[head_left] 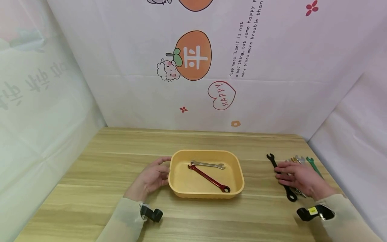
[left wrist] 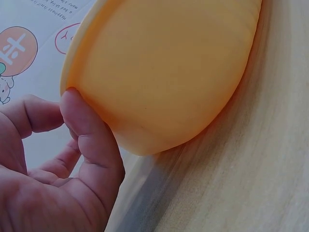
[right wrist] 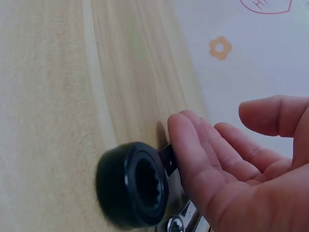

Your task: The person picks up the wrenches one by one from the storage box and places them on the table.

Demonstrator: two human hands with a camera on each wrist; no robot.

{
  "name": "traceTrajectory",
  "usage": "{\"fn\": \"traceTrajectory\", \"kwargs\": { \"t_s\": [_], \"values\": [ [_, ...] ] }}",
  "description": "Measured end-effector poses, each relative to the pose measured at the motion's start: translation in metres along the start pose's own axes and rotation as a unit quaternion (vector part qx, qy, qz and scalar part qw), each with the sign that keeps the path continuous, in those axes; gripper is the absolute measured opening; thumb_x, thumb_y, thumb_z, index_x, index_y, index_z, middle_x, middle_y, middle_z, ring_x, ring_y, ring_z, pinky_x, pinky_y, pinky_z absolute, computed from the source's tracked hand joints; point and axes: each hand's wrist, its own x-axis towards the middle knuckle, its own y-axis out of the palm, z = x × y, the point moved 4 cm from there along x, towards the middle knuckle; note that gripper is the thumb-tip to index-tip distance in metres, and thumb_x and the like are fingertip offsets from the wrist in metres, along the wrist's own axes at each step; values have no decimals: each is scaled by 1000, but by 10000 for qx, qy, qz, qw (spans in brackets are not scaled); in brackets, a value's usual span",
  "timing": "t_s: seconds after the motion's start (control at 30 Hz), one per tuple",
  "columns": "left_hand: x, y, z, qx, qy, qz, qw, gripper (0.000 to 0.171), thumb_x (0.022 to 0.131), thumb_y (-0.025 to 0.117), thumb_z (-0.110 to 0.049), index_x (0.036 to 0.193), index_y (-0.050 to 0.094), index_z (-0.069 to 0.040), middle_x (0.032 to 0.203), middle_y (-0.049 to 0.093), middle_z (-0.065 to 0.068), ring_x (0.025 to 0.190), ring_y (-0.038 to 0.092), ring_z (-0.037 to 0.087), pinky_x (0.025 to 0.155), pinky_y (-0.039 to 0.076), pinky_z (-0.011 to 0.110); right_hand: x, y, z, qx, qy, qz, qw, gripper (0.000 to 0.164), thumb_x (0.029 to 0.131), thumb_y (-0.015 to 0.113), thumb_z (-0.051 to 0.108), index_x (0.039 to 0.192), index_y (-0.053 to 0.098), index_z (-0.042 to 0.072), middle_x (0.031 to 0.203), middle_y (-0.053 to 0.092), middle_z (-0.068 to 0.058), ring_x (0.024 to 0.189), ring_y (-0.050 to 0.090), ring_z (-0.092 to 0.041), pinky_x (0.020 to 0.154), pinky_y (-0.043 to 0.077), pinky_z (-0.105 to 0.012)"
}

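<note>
My left hand (head_left: 155, 175) rests against the left end of a yellow plastic basin (head_left: 205, 195), its fingertips touching the wall just below the rim. A dark red wrench (head_left: 208, 176) lies slanted inside, close to a silver wrench (head_left: 208, 164). To the right, my right hand (head_left: 302, 176) lies across a black wrench (head_left: 289, 192), its fingers over the shaft. In the right wrist view the ring end of the black wrench (right wrist: 110, 186) sticks out toward the camera, while the fingers look loosely extended and spread. The middle of the shaft is hidden by the fingers.
A green wrench (head_left: 311, 162) lies at the right edge of the wooden table (head_left: 99, 188). Several silver and gold-toned wrenches (head_left: 300, 159) are bunched partly under my right hand. Behind the table hangs a white printed cloth (head_left: 133, 97), with cloth walls on both sides.
</note>
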Motion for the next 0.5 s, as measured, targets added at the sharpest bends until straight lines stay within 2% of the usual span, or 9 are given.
{"fn": "traceTrajectory", "kwargs": {
  "t_s": [0.13,0.5],
  "values": [
    [0,0,0,20,-9,20,10000,58,87,52,7,143,40,-2,82,58,9,66,56,13,61,50,28,-1,-1,-1,86,4,-56,9999,64,105,49,10,151,13,-14,142,49,-25,112,63,-26,94,51,-46],
    [1,-1,0,5,-11,-17,10000,57,87,52,7,142,41,-3,81,57,9,66,55,13,61,49,28,-8,-6,-1,-198,-26,-142,9997,63,104,50,11,151,16,-14,142,48,-25,110,63,-24,93,51,-46]
  ]
}}
